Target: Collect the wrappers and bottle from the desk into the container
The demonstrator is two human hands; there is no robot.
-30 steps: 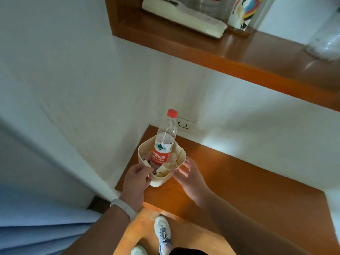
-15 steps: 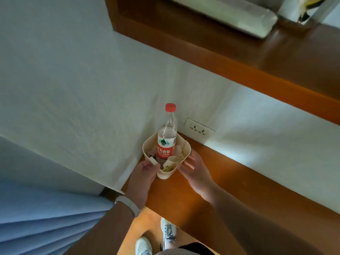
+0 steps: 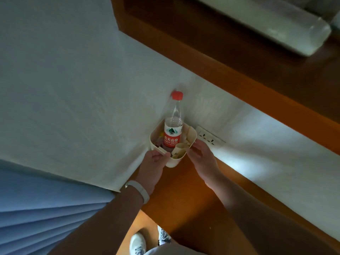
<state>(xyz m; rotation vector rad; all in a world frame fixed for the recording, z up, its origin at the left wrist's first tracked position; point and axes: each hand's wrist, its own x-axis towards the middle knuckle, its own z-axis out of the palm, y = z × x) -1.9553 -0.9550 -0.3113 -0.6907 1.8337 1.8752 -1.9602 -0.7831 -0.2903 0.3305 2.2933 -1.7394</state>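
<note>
A cream container stands in the far left corner of the wooden desk, against the wall. A clear plastic bottle with a red cap and red label stands upright inside it. Crumpled wrappers lie around the bottle's base inside the container. My left hand grips the container's near left rim, thumb over the edge. At the near right rim my right hand touches the container with its fingertips, fingers slightly spread.
A white wall socket sits just right of the container. A wooden shelf overhangs the desk and carries a long white object. A blue curtain hangs at the left. My shoes show below the desk edge.
The container with bottle and wrappers has slid farther back into the desk's corner, both hands staying on its rim. The camera has tilted and moved closer to the wall.
</note>
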